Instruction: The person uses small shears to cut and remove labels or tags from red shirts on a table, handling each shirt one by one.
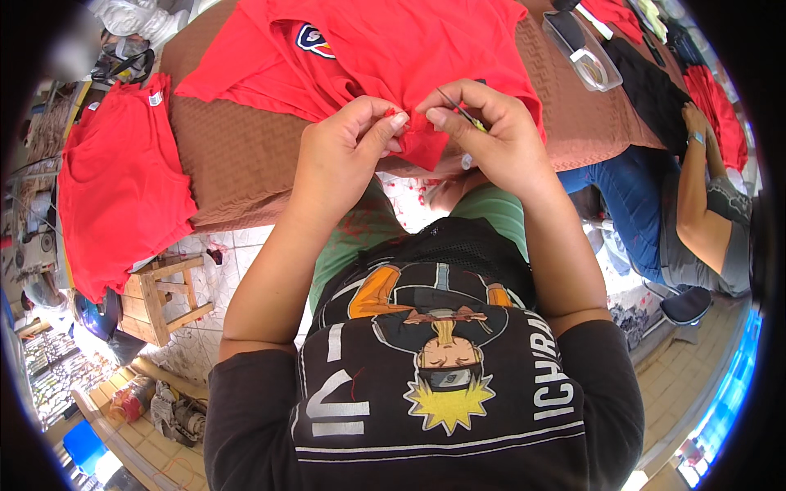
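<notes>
A red garment (393, 53) with a dark blue and white patch lies spread over the brown-covered table, its near end hanging over the edge. My left hand (354, 143) pinches a bit of the red cloth between thumb and forefinger. Close to its right, my right hand (495, 131) is closed around a small thin tool (455, 105), dark and slender with a yellowish part by the palm. That hand's thumb and forefinger also meet at the red cloth. The tool's exact kind is partly hidden by the fingers.
Another red garment (123, 176) drapes over the table's left end, above a wooden stool (160, 299). A clear plastic container (583, 53) and black cloth (634, 78) lie at the right. A co-worker (700, 196) sits there, one hand on the cloth.
</notes>
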